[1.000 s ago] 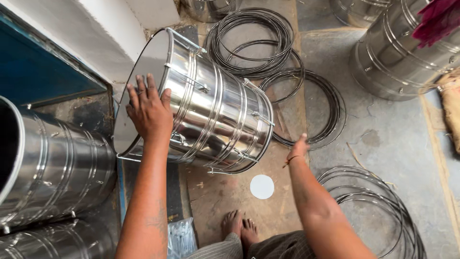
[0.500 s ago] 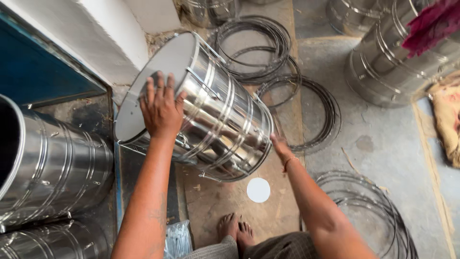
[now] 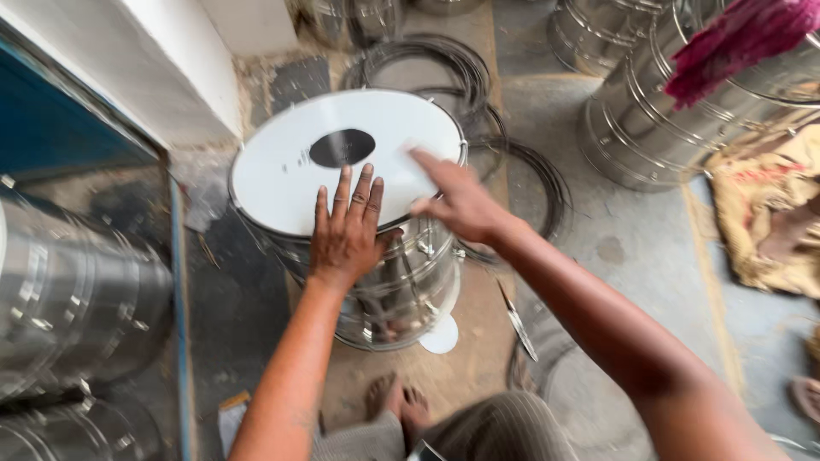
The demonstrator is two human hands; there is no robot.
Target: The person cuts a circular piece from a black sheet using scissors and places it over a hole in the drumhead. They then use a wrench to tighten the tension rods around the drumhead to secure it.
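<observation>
Left hand [image 3: 346,235] lies flat, fingers spread, grip wide, on the drum's [image 3: 393,282] white top [image 3: 282,175]. Right hand [image 3: 457,201] rests open on the same top, holding nothing. The drum stands upright on the floor [image 3: 632,256], wire rings [image 3: 547,183] just behind it.

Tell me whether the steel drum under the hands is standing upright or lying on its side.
Upright. The steel drum stands on end on the floor, its flat white top facing up, with the left hand and right hand resting on that top.
</observation>
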